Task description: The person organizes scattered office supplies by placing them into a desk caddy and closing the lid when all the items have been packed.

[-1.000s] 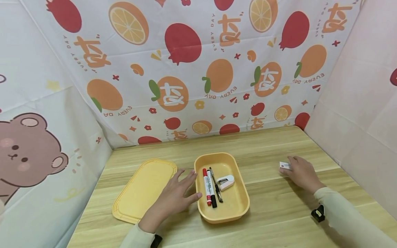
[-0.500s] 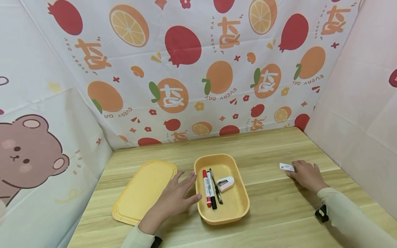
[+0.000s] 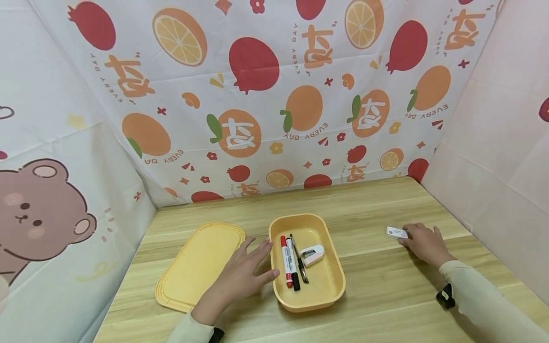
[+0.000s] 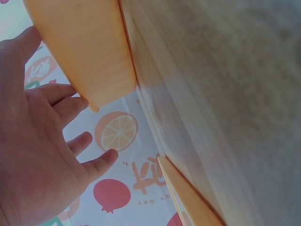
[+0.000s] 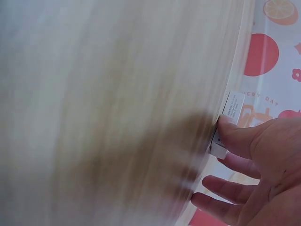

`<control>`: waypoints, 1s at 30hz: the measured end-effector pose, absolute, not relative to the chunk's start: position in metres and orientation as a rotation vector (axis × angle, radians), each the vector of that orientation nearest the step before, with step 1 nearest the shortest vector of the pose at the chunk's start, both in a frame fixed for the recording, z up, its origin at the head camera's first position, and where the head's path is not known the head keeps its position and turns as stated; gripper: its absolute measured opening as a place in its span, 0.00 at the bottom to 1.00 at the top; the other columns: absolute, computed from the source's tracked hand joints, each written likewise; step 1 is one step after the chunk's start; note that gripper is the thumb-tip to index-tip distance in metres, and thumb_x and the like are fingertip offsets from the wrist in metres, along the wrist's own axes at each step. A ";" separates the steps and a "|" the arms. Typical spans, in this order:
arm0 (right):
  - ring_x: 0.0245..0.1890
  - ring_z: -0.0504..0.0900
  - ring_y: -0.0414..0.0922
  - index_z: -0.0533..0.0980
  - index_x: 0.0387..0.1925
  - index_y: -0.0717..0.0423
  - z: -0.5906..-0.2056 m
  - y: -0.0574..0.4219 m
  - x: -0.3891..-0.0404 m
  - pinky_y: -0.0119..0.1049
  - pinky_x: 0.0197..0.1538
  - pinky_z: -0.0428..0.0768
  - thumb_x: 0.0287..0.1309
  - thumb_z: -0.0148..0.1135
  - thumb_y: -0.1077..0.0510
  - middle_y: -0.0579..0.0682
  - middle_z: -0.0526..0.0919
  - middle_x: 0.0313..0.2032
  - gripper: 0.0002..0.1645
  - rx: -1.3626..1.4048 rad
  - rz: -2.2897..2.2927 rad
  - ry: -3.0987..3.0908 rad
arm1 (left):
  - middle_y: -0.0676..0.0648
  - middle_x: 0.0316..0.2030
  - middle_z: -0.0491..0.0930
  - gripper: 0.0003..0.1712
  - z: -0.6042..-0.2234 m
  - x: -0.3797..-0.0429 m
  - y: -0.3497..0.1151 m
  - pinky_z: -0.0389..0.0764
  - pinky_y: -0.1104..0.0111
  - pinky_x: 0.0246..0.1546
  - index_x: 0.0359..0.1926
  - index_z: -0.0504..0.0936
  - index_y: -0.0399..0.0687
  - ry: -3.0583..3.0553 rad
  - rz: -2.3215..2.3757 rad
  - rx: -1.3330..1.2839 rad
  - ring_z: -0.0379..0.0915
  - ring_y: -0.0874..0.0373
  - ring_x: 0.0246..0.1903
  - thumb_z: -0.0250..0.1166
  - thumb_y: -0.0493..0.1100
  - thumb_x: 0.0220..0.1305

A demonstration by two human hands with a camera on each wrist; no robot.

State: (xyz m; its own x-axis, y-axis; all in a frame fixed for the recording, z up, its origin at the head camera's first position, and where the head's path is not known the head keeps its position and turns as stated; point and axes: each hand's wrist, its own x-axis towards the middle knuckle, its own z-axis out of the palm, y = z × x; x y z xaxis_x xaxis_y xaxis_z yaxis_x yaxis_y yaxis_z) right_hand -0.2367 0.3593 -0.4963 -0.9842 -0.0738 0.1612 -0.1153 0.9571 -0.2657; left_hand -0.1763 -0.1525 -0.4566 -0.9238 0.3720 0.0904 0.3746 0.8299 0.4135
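On the right of the table, my right hand pinches one end of a small white box with fine print. The right wrist view shows the thumb against the box and the index finger on its other side. My left hand has its fingers spread, with fingertips right at the left rim of a yellow container. Inside the container lie a red marker, a black-capped marker, a black pen and a white and pink mini stapler.
A flat yellow lid lies left of the container, partly behind the left hand. The wood-grain table is bordered at the back by a fruit-print cloth, with pale cloth at both sides.
My right hand has shifted slightly right along the small white box, so more of the box shows. The box stays about where it was. The left hand has not moved.
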 end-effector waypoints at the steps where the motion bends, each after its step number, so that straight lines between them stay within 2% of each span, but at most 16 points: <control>1: 0.49 0.79 0.68 0.79 0.51 0.65 -0.497 0.359 -0.237 0.69 0.52 0.60 0.61 0.69 0.53 0.71 0.81 0.49 0.23 0.145 0.417 -2.958 | 0.60 0.76 0.59 0.44 -0.457 -0.176 -0.152 0.56 0.36 0.71 0.76 0.64 0.62 -3.001 -0.681 -0.611 0.41 0.45 0.79 0.62 0.69 0.64; 8: 0.45 0.80 0.66 0.80 0.48 0.63 -0.498 0.357 -0.236 0.65 0.49 0.62 0.61 0.69 0.53 0.70 0.82 0.47 0.20 0.144 0.428 -2.945 | 0.59 0.76 0.60 0.44 -0.458 -0.176 -0.153 0.57 0.36 0.70 0.76 0.64 0.61 -2.994 -0.691 -0.617 0.42 0.44 0.79 0.63 0.69 0.64; 18: 0.47 0.80 0.65 0.77 0.53 0.70 -0.491 0.351 -0.238 0.64 0.51 0.64 0.63 0.67 0.57 0.71 0.82 0.47 0.23 0.154 0.530 -2.888 | 0.61 0.76 0.59 0.44 -0.458 -0.177 -0.153 0.56 0.36 0.70 0.76 0.63 0.62 -2.997 -0.673 -0.609 0.42 0.44 0.79 0.62 0.69 0.64; 25: 0.45 0.81 0.62 0.74 0.55 0.69 -0.484 0.342 -0.234 0.58 0.47 0.75 0.65 0.65 0.59 0.69 0.82 0.46 0.22 0.145 0.690 -2.838 | 0.61 0.76 0.59 0.44 -0.458 -0.176 -0.153 0.56 0.36 0.70 0.76 0.63 0.62 -3.001 -0.680 -0.611 0.43 0.44 0.79 0.62 0.70 0.64; 30: 0.48 0.81 0.62 0.70 0.58 0.68 -0.477 0.330 -0.230 0.52 0.45 0.80 0.68 0.62 0.61 0.71 0.81 0.49 0.22 0.125 0.903 -2.831 | 0.61 0.76 0.59 0.44 -0.457 -0.176 -0.153 0.57 0.36 0.70 0.76 0.63 0.63 -2.998 -0.679 -0.611 0.43 0.44 0.79 0.62 0.70 0.64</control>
